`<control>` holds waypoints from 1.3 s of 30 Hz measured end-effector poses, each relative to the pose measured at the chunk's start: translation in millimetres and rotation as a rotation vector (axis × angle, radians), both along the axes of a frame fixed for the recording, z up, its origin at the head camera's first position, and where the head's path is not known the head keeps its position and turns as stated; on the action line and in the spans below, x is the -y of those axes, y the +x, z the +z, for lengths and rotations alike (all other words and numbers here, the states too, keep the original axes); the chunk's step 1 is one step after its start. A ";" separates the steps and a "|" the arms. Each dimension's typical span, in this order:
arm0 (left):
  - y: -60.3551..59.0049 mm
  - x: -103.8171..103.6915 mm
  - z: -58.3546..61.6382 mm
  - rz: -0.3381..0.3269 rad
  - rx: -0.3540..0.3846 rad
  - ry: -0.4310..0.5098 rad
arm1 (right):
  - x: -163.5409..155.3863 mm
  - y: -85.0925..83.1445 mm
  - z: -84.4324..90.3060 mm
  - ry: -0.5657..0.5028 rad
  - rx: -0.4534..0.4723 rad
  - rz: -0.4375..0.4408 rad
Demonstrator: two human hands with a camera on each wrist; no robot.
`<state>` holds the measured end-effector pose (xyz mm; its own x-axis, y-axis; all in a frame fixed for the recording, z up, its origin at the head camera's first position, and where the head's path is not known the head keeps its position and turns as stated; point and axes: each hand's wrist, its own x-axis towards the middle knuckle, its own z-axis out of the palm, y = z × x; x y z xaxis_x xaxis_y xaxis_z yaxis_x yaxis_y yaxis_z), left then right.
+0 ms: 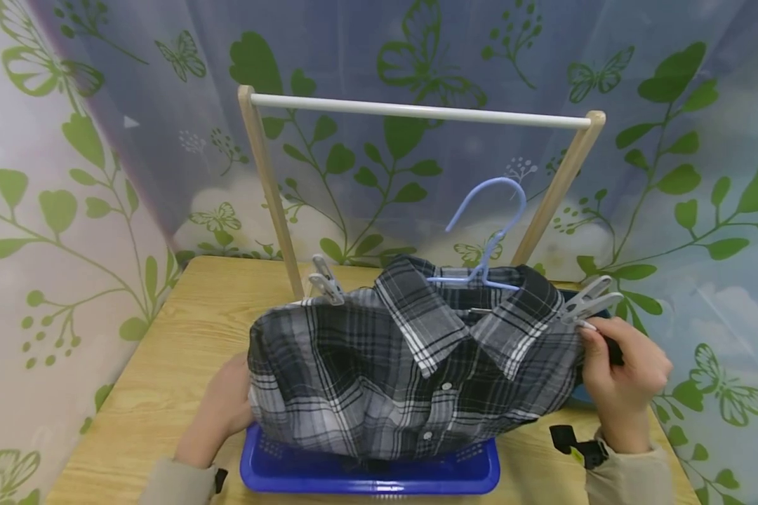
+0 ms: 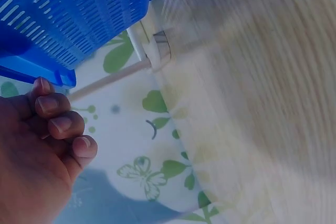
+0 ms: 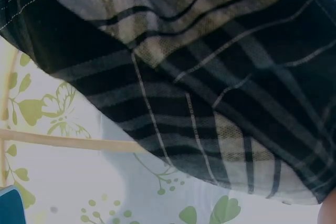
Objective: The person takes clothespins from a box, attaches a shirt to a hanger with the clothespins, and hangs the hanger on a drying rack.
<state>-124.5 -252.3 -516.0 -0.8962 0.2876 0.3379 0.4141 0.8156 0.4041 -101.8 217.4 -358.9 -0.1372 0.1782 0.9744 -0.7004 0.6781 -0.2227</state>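
Observation:
A black, grey and white plaid shirt (image 1: 354,379) on a light blue hanger (image 1: 502,181) hangs bunched over a blue basket (image 1: 369,484). One grey clothespin (image 1: 326,280) clips its left shoulder; a second grey clothespin (image 1: 587,301) is at the right one. My right hand (image 1: 628,365) pinches the shirt's right shoulder just beneath that clothespin. At the shirt's left side, my left hand (image 1: 227,396) is partly covered by cloth. In the left wrist view, its fingers (image 2: 62,124) curl loosely close to the basket's rim, with nothing seen in them.
Behind the shirt stands a rack with wooden posts (image 1: 268,189) and a white crossbar (image 1: 417,110). A dark blue container (image 1: 581,400) shows partly behind the shirt at right. Everything is on a wooden table (image 1: 164,358), with a leaf-patterned curtain (image 1: 354,42) around it.

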 end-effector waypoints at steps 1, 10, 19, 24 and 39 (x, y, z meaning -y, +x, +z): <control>0.5 1.9 -0.4 -0.002 -0.014 0.015 | -0.3 0.1 -0.4 0.001 0.003 -0.002; 7.8 21.5 0.8 0.022 -0.045 0.073 | 0.5 -0.6 -1.2 -0.013 -0.005 0.008; 25.8 38.9 -0.8 0.055 -0.017 0.089 | 1.6 0.0 0.2 -0.034 -0.012 0.029; 35.7 48.1 -4.1 0.070 0.007 0.087 | 2.1 0.4 1.1 -0.030 -0.006 0.034; 49.6 67.9 -19.7 0.093 -0.019 0.101 | -7.4 -3.3 -5.9 -0.017 0.007 0.033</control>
